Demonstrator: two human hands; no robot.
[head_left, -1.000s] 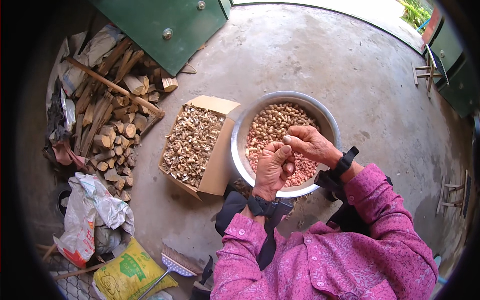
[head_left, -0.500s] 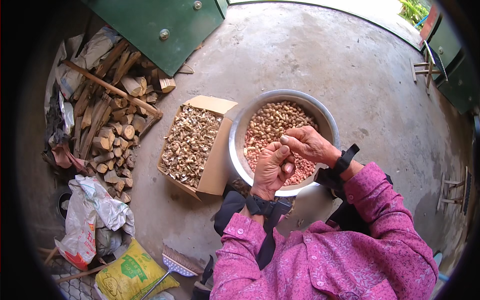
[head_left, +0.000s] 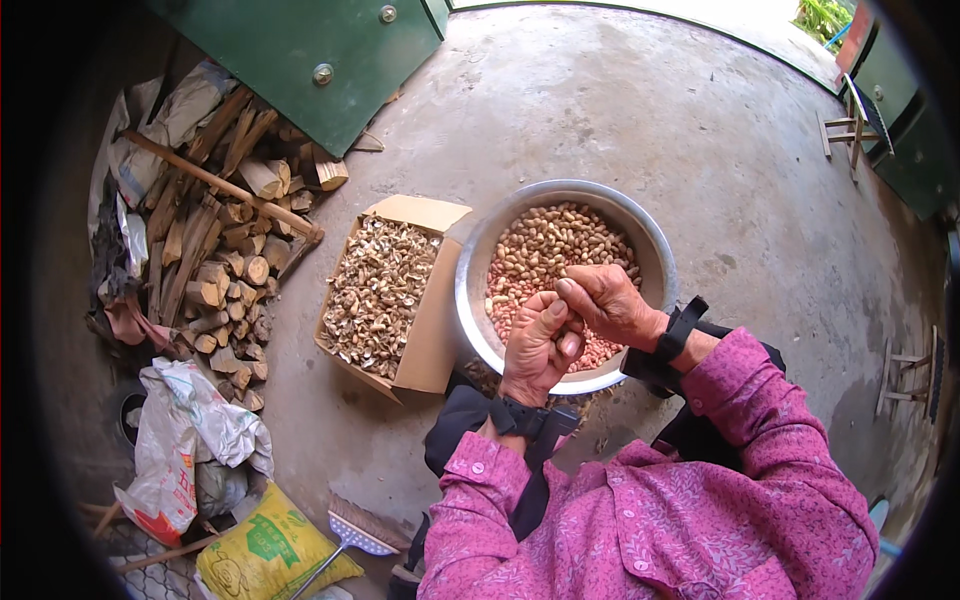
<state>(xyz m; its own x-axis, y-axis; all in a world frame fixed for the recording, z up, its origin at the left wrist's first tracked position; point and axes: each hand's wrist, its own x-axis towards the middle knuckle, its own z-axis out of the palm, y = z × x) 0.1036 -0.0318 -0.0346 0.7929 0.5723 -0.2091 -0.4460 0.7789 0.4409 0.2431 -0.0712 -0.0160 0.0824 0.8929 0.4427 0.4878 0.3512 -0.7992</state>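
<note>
Over the wide metal basin [head_left: 657, 262], my left hand [head_left: 538, 348] and my right hand [head_left: 612, 306] meet at the fingertips. Both are closed in a pinch, and whatever lies between the fingers is hidden. Unshelled peanuts [head_left: 562, 232] are heaped in the far part of the basin. Pink shelled peanut kernels [head_left: 502, 300] cover its near and left parts, partly behind my hands. Just left of the basin stands an open cardboard box [head_left: 432, 325] full of broken peanut shells [head_left: 375, 300].
Firewood [head_left: 215, 290] is stacked at the left, with a long-handled tool [head_left: 215, 182] across it. Sacks [head_left: 270, 545] and a broom [head_left: 362, 530] lie at the lower left. A green metal panel [head_left: 290, 50] stands at the far left. Small stools [head_left: 855, 125] line the right side.
My right hand has dipped slightly and its fingers have drawn in against the left fingertips. The left hand stays almost where it was. The whole view has shifted a little.
</note>
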